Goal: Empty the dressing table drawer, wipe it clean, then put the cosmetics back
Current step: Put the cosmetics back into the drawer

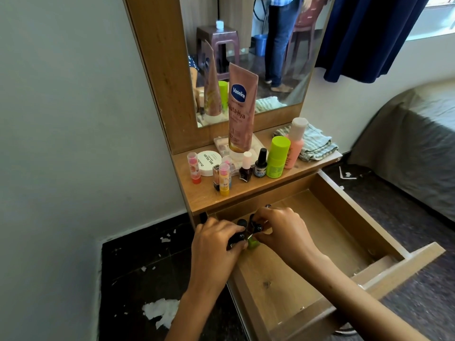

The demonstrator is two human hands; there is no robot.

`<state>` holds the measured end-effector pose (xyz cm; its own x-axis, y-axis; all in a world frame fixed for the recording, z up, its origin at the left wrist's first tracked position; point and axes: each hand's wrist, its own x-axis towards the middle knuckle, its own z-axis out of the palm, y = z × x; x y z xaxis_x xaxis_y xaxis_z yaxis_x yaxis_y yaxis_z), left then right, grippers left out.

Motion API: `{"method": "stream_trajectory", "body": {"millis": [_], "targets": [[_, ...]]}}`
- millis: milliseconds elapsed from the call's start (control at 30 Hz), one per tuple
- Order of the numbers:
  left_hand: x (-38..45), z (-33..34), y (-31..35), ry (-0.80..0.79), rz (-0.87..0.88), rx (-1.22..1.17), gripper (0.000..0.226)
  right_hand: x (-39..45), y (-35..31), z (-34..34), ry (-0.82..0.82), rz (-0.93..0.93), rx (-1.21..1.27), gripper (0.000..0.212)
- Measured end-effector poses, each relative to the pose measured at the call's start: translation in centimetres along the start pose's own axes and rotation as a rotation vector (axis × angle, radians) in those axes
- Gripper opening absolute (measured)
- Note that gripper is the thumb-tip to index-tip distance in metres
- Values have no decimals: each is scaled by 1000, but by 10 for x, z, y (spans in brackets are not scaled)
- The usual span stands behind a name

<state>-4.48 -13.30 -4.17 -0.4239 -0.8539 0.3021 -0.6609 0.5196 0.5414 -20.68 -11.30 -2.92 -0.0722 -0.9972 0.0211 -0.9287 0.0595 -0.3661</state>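
both hands are down in the far left corner of the open drawer [369, 232], close together over a small cluster of black-capped nail polish bottles [248, 230]. the left hand [216, 244] has its fingers curled around one black-capped bottle [238, 238], which lies tilted across the fingers with the cap pointing right. the right hand [278, 227] has fingertips bent down and pinching the black cap of another bottle [258, 228] just beside the first. below the two hands a green bottle [253, 243] stands on the drawer floor, partly hidden by the fingers; whether either hand touches it cannot be told. one more black cap [242, 222] shows between the hands, further back. the rest of the drawer floor is bare wood.

the other cosmetics are on the dressing table top [246, 195], beyond the drawer: a tall pink vaseline tube [240, 109] standing on its cap on a clear case [257, 145], a white round jar [207, 163], three clear-capped lip balm sticks [209, 172] at the left, two nail polish bottles [253, 167] in the middle, a lime green bottle [277, 157] and a pink bottle [295, 143] to the right. a folded striped cloth [316, 143] lies at the far right of the top, touching the pink bottle.
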Motion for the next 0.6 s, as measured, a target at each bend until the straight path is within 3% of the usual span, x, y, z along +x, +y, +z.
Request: {"method": "stream_trajectory", "body": {"millis": [133,233,433,600], "targets": [[2,-1,6,45,31,-13,28,-1,3,-12,-27,13,-7,35],[6,1,9,73,70,11,28,-1,6,-31,5,36,-18,27],[19,12,16,148,202,134,24,12,0,-63,423,-19,122,15],[24,20,19,121,216,167,20,32,-14,-56,559,-155,124,25]]}}
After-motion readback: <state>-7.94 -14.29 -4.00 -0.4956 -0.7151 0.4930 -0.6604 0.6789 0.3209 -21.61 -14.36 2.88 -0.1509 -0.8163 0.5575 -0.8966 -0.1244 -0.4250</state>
